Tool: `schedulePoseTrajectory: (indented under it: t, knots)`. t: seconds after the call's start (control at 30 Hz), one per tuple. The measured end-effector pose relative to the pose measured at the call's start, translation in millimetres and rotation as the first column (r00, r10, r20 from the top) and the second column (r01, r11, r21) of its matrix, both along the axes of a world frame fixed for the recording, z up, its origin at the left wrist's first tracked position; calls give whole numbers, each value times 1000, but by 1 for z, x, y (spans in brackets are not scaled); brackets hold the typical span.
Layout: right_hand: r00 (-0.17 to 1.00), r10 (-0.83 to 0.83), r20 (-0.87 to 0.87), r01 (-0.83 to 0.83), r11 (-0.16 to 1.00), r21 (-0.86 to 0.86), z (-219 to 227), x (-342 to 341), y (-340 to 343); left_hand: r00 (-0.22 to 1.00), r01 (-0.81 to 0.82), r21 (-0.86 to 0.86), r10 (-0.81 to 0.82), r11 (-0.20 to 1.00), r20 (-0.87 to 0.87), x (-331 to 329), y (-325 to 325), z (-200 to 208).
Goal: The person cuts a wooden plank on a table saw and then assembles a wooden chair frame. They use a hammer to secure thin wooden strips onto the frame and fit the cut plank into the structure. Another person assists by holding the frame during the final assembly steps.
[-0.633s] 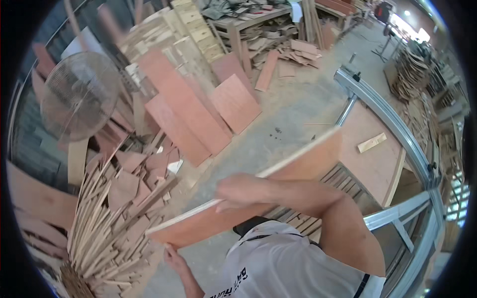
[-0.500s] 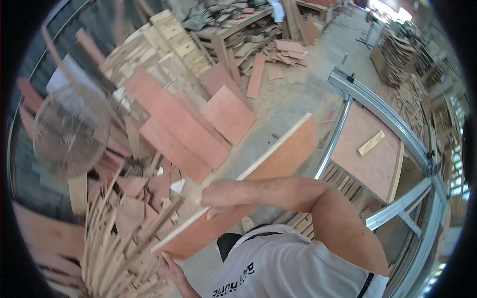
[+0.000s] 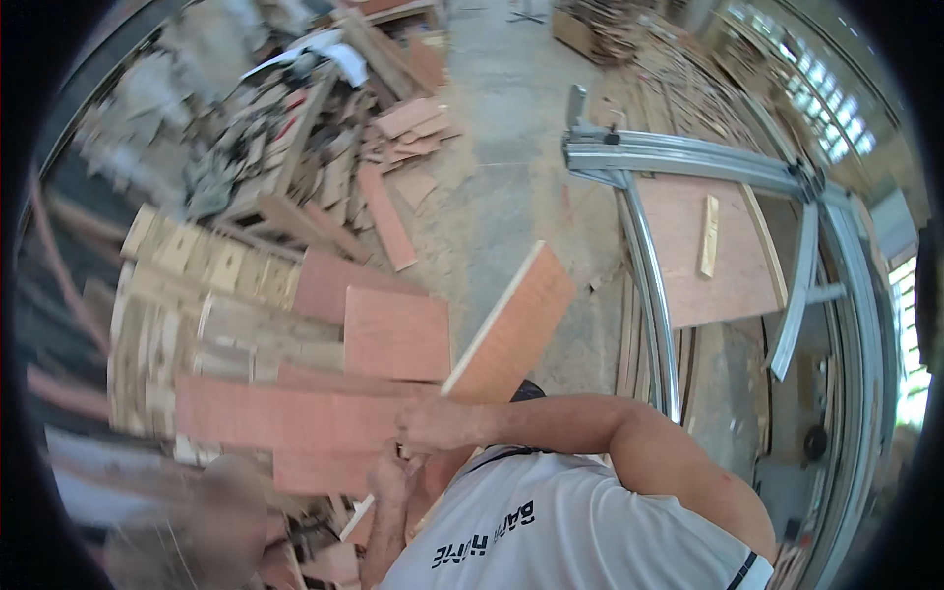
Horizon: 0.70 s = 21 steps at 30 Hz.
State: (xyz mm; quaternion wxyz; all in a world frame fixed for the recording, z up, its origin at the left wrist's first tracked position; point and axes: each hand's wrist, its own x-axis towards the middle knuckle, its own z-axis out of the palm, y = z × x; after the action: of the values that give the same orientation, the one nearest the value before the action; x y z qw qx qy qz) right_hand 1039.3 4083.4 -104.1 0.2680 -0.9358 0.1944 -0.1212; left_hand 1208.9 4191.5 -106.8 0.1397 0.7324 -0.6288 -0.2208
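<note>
A long orange-brown plywood board [image 3: 513,324] with a pale edge slants up in front of my body. My right hand [image 3: 438,423] is wrapped over its upper edge near the middle, the forearm crossing in front of my shirt. Close against it, my left hand [image 3: 391,474] has its fingers drawn together at the board's edge, just below the right hand. A small dark spot shows between the two hands; what the left fingers hold there I cannot make out. The board's lower end is partly hidden behind my left forearm.
Reddish plywood panels [image 3: 396,334] lean on pale timber stacks [image 3: 162,324] to the left. A metal frame [image 3: 678,157] stands at right, around a panel [image 3: 703,246] bearing a wood strip [image 3: 708,236]. Offcuts [image 3: 408,128] lie beyond; a blurred fan [image 3: 138,551] is at lower left.
My left hand has left the board's lower end and come up beside the right hand. The right hand keeps its grip. The view has turned, so the surroundings sit differently.
</note>
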Motion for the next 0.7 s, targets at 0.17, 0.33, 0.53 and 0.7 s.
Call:
schedulePoseTrajectory:
  t: [0.17,0.33,0.53,0.7]
  knots:
    - [330,-739,588,810,541,226,46,-129,-196,972,106,196,-60,975,-227,46,-178,-19]
    - [77,-985,-155,962,33,271,-44,-259,-374,896,162,186,-65,969,-440,58,-345,-47]
    - [248,-944,216,832,322,452,-43,-236,-580,920,18,256,84,966,-382,60,-527,-54]
    - [222,-958,183,518,275,810,38,-271,-727,902,-75,217,159,973,-402,50,-692,-97]
